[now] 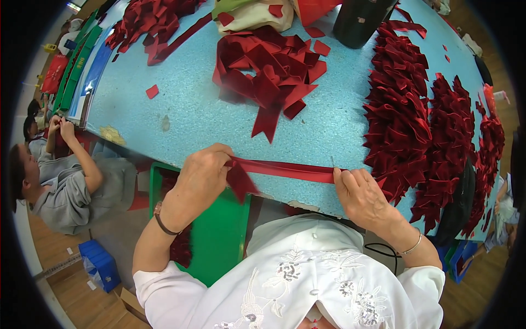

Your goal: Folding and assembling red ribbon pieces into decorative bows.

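Stretched between my two hands, along the near table edge, is a dark red velvet ribbon [290, 169]. My left hand [203, 175] pinches one end, and a notched tail of ribbon hangs down beside the fingers. At the other end, my right hand [361, 194] grips the ribbon between thumb and fingers, its remaining fingers curled in. Beyond the hands lies a loose heap of red ribbons [268, 68], some with V-cut ends. To the right of my right hand runs a long pile of folded red ribbon pieces [397, 115].
The pale blue table [181, 104] carries another ribbon heap [150, 22], a dark cylinder [361, 22], a cream and green cloth bundle [257, 16] and small red scraps. Below its edge sits a green bin [216, 236]. A person in grey [82, 186] sits at left; a blue crate [99, 266] stands on the floor.
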Demonstrator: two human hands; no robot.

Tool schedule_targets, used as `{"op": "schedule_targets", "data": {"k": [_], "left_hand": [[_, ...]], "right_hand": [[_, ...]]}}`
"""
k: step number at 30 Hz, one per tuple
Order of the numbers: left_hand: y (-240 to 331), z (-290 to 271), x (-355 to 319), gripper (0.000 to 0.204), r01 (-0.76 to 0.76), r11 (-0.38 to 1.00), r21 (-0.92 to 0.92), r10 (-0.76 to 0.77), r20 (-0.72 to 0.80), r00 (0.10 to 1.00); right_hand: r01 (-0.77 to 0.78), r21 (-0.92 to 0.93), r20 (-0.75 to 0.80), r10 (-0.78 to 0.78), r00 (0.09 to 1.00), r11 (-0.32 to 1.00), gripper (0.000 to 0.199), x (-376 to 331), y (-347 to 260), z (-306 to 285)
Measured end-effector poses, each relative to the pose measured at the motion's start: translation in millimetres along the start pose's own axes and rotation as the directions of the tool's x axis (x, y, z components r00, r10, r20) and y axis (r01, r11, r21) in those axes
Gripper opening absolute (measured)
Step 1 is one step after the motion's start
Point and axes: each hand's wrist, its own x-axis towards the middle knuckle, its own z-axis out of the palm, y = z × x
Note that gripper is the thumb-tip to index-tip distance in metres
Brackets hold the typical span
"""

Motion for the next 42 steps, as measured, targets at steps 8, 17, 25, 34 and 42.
{"op": "schedule_targets", "data": {"k": [8,17,25,34,42], "left_hand": [[-6,5,0,0.006,0.025,0.998,-0.055,-0.027,-0.049,0.998],[-3,3,7,0.005,-0.068,0.992,0.11,0.07,-0.014,0.997],[-8,2,7,0.005,-0.073,0.994,0.084,0.073,0.003,0.997],[-8,2,5,0.002,-0.073,0.997,0.012,0.073,-0.041,0.996],[-6,2,10,0.006,0.109,0.994,0.03,-0.111,0.072,0.991]], "right_hand": [[0.009,0.009,0.01,-0.01,1.0,1.0,0.046,-2,3,-2],[-0.05,0.151,0.002,0.05,0.999,0.987,0.035,3,11,-6],[-0.055,0.358,-0.145,0.114,0.983,0.932,0.028,10,19,-1],[0.043,0.21,-0.122,-0.017,0.992,0.977,0.034,7,21,9],[0.11,0.112,0.028,-0.114,0.993,0.988,0.048,17,20,0]]}}
